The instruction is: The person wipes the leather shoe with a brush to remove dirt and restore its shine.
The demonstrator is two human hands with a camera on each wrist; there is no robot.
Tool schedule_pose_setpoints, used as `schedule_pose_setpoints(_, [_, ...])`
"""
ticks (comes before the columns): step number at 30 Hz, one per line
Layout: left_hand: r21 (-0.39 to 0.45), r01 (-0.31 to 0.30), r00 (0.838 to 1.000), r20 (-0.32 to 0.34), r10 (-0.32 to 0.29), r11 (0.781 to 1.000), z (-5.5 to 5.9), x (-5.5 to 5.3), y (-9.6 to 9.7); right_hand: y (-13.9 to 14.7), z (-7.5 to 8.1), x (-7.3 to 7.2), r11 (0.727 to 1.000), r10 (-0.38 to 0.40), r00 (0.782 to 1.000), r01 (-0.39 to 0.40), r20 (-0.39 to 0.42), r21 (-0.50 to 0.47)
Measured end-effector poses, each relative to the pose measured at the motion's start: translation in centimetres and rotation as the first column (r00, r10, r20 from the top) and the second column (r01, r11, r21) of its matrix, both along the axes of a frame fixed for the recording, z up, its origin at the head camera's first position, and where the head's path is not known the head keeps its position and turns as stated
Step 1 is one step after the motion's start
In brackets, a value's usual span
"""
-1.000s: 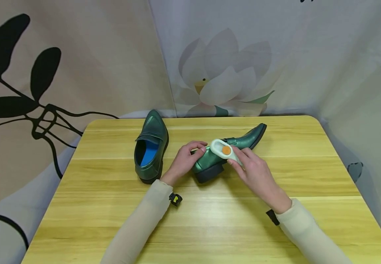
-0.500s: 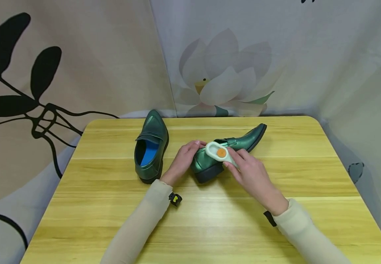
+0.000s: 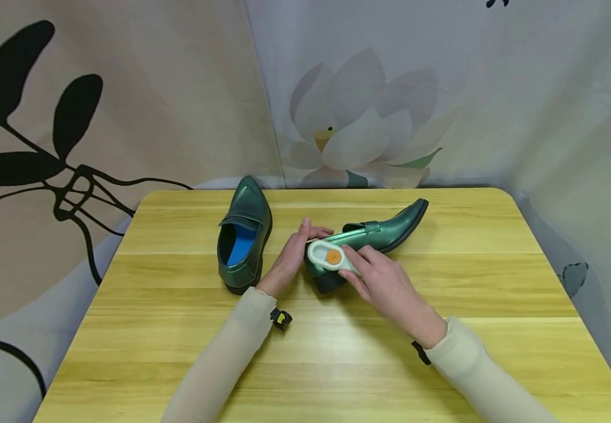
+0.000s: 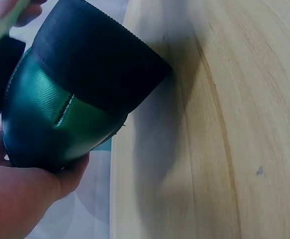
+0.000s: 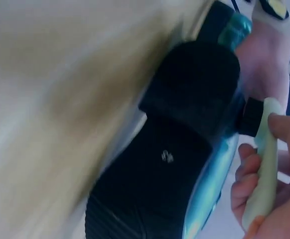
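Mind your left fingers as the brush works close to them

At your far left on the table (image 3: 178, 282), the upright shoe (image 3: 245, 222) stands sole down, just beside your left wrist. A hard shove leftward could carry that wrist into it.

Next, your left hand (image 3: 291, 258) holds the heel end of the tilted shoe (image 3: 363, 237), fingers reaching round behind it and thumb raised. That shoe lies right of its mate, toe pointing away to the right, sole turned toward you; whether its heel meets the table, you cannot tell from here. With only the heel end held, pressure off-centre could swing the toe or roll the shoe over.

Farther right, your right hand (image 3: 385, 288) pinches the brush (image 3: 332, 257) between thumb and fingers, its dark block facing the leather beside the heel. Overrun that end and you would likely strike your own left fingers; let the block tip and its hard pale edge could scuff the finish.
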State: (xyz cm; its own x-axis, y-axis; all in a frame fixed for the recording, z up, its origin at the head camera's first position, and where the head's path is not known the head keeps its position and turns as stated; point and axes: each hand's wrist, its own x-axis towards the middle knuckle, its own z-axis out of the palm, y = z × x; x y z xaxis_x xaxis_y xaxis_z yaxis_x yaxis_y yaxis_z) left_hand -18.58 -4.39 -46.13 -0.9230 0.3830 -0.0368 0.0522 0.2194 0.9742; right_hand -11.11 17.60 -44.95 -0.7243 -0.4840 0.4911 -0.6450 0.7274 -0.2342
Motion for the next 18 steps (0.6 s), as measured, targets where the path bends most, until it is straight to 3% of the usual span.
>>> schedule_pose_setpoints(5, [0.006,-0.013,1.000,-0.025,0.013,1.000,-0.3,-0.2,0.1,0.1,-0.5,0.7,0.998,0.055,0.998,-0.056,0.008,0.011])
schedule_pose_setpoints(15, [-0.032,-0.047,0.999,0.007,0.047,0.998,-0.2,-0.2,0.3,2.8,-0.3,-0.7,0.987,-0.155,0.987,0.156,0.032,-0.048])
schedule_pose_setpoints(18, [-0.023,-0.042,0.999,0.005,0.042,0.999,-0.3,-0.2,0.4,3.3,-0.5,-0.6,0.985,-0.156,0.987,0.158,0.030,-0.069])
